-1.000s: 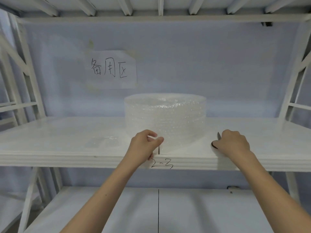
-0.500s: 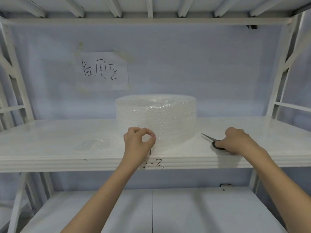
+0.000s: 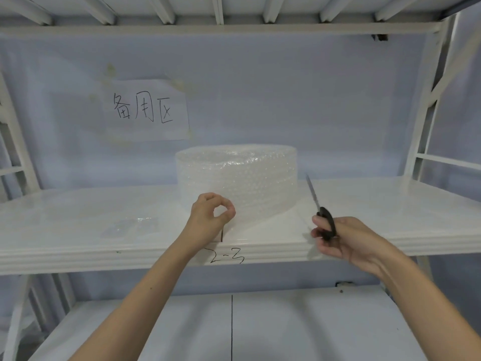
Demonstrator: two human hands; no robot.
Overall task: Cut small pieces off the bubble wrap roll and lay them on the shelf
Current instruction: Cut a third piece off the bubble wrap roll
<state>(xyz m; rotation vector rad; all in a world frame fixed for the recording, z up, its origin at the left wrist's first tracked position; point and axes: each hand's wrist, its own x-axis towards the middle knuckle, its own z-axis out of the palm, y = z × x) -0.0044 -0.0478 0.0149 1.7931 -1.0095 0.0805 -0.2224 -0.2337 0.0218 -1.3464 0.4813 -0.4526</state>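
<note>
A clear bubble wrap roll [image 3: 236, 181] lies flat in the middle of the white shelf [image 3: 377, 204]. My left hand [image 3: 209, 217] is at the roll's front left, thumb and forefinger pinched on the loose edge of the wrap. My right hand [image 3: 343, 238] is to the right of the roll, lifted just off the shelf's front edge. It holds black-handled scissors [image 3: 318, 204] with the blades closed and pointing up and away. A small cut piece of bubble wrap [image 3: 130, 226] lies flat on the shelf to the left.
A paper sign with handwriting [image 3: 147, 110] is taped to the blue back wall. The shelf's front lip bears the marking "2-3" [image 3: 226, 257]. White uprights frame both sides, a lower shelf [image 3: 312, 324] sits below, and slats close overhead.
My right hand has lifted the scissors off the shelf and turned the blades upward. My left hand has kept its pinch at the roll's front.
</note>
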